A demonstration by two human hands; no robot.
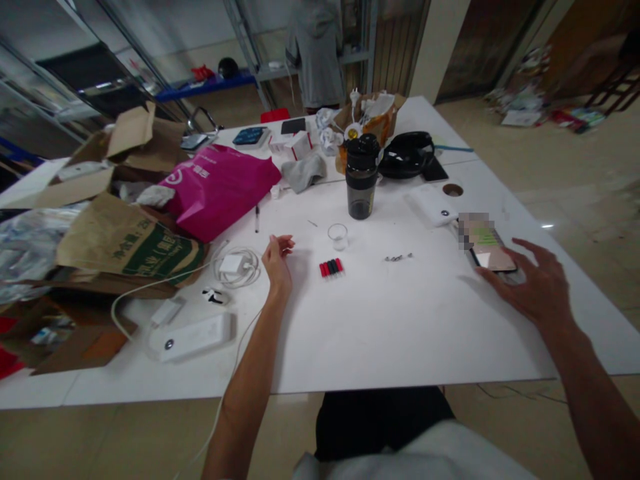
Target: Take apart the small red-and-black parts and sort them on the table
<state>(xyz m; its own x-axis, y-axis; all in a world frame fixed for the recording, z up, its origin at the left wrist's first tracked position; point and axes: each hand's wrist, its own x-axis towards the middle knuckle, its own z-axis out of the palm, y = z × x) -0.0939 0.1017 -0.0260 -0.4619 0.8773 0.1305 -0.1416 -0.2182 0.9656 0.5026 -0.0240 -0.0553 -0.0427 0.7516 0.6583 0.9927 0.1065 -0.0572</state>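
Note:
My right hand (537, 287) is at the right of the table with its fingers spread. Its thumb is at the lower edge of a smartphone (487, 253), whose screen is lit and partly blurred out. My left hand (278, 261) rests on its side on the tabletop, fingers loosely bent and nothing visible in them. To its right lies a row of red and black test-lead-like pieces (331, 269) with thin metal tips. Behind these stands a small clear cup (338, 236). Several small metal parts (399, 257) lie in a line between the hands.
A dark drink bottle (361, 180) stands mid-table, with a black case (407, 155) behind it. At left are a pink bag (220, 190), cardboard boxes (80, 343), a white charger with coiled cable (233, 265) and a white power bank (197, 338). A person (316, 53) stands beyond.

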